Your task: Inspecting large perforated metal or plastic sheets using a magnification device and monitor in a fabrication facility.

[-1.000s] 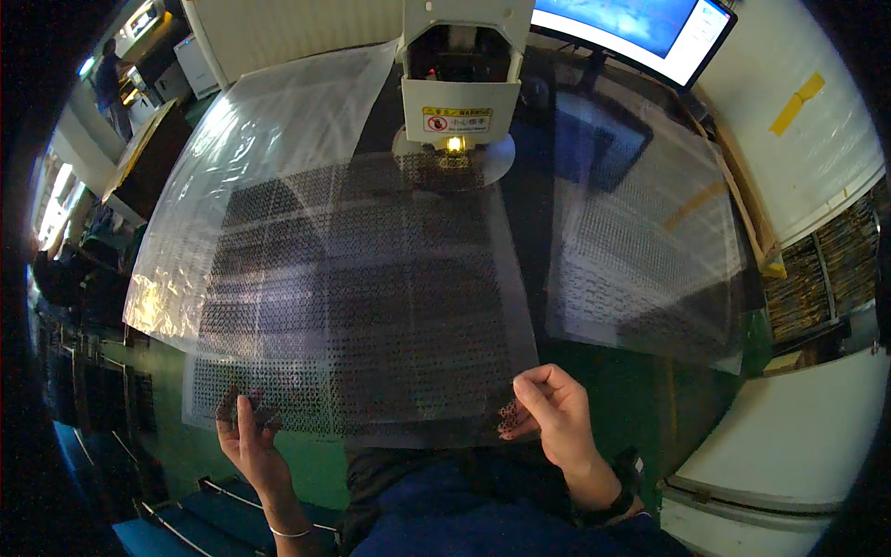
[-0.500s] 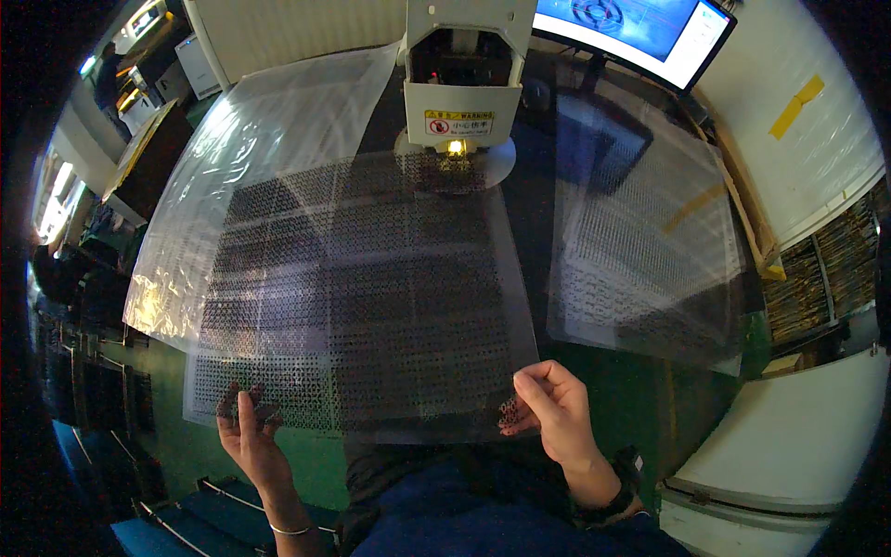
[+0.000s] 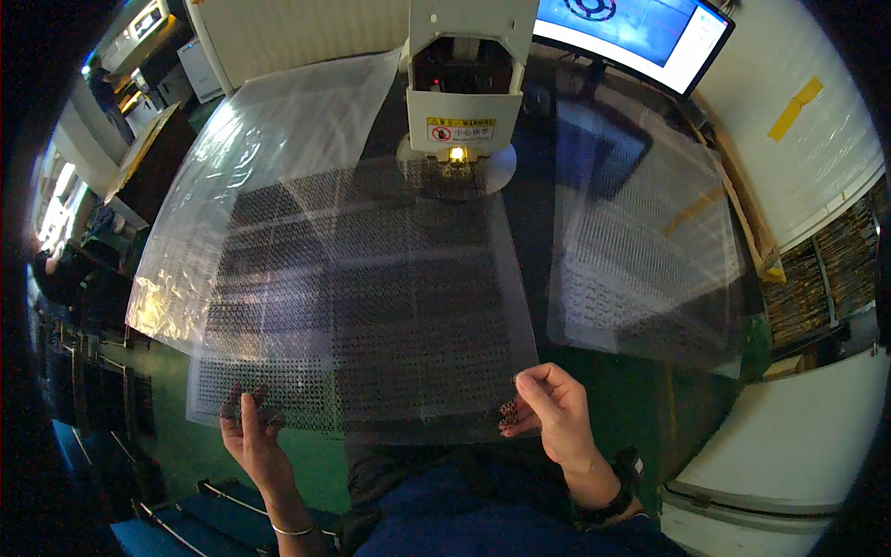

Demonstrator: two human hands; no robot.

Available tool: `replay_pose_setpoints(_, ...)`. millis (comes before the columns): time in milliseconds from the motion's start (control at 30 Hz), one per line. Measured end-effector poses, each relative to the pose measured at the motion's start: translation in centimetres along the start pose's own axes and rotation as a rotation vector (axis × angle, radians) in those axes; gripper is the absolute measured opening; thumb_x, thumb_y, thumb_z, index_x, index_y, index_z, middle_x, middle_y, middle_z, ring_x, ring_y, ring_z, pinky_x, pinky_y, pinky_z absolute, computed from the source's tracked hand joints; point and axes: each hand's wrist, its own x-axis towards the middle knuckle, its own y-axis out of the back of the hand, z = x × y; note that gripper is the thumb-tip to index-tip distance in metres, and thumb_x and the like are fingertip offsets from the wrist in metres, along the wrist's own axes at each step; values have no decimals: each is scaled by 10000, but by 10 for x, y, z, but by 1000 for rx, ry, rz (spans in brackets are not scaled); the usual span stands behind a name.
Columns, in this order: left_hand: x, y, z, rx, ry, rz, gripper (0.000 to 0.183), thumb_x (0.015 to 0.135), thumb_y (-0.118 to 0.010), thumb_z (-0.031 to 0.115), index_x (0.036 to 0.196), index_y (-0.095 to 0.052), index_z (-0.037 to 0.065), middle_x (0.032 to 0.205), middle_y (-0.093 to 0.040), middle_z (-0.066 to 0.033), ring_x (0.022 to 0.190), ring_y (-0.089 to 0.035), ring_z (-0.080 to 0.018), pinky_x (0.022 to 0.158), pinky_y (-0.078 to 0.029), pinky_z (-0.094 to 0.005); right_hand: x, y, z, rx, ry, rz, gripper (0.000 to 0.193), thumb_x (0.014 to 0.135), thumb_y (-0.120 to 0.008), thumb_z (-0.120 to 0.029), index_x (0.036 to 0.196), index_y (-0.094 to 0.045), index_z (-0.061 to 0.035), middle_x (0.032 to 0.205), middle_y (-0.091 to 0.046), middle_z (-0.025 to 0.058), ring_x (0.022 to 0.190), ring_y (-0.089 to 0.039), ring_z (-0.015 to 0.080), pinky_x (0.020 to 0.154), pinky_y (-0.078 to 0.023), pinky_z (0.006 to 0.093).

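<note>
A large clear film sheet [image 3: 390, 297] with a dense dark printed pattern stretches from my body to the machine. My left hand [image 3: 255, 441] grips its near left edge, thumb on top and fingers showing through from underneath. At the near right corner my right hand [image 3: 557, 418] pinches the film between thumb and fingers. The sheet's far end lies under the head of a white machine [image 3: 464, 116], where a small yellow light [image 3: 458, 155] shines above a round pale plate [image 3: 501, 167].
A clear plastic sheet [image 3: 260, 130] lies at the left, partly under the film. More patterned film sheets [image 3: 640, 260] lie at the right. A monitor [image 3: 640, 32] stands behind them. Blue padded surfaces [image 3: 195, 520] are at lower left; a person [image 3: 109, 97] stands far left.
The film has shifted very slightly to the right with both hands still holding it. On the monitor, the ring-shaped image has moved up.
</note>
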Motion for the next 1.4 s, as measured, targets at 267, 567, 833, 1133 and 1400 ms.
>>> replay_pose_setpoints(267,-1,-1,1,-47,-24,-36,223,867,-539,153,1068,-503,64,913,-603,-68,692,-584,-109,523,-450,-220,3,-5,-7,-28,-54,51,229,880,-519,-233,835,-522,-9,634,-569,81,508,-593,159,434,-524,287)
replay_pose_setpoints(567,2,12,-4,-17,-21,-42,208,849,-539,136,1039,-510,58,921,-582,-67,743,-580,-127,557,-475,-246,3,1,-1,-119,-96,20,183,861,-550,-179,893,-537,1,720,-594,82,579,-596,143,512,-529,275)
replay_pose_setpoints(833,2,62,-28,-167,18,66,287,835,-545,146,1082,-489,11,995,-551,-86,833,-559,-168,685,-479,-288,-27,17,-4,208,-252,-383,513,786,-563,34,1257,-364,2,1143,-508,127,1046,-522,235,873,-469,381)
replay_pose_setpoints(1133,-3,46,-12,-154,7,17,362,807,-536,-7,1159,-454,-9,1002,-558,-94,828,-565,-160,700,-480,-265,-25,19,12,114,-438,-158,243,840,-575,-101,1033,-498,25,954,-583,133,832,-613,234,733,-545,393)
replay_pose_setpoints(1400,-9,36,-6,-155,-23,16,468,794,-524,-17,1244,-398,13,1083,-544,-144,898,-558,-189,730,-488,-282,-25,4,1,16,-131,-58,341,796,-583,4,1122,-484,28,933,-606,141,835,-623,226,680,-557,346)
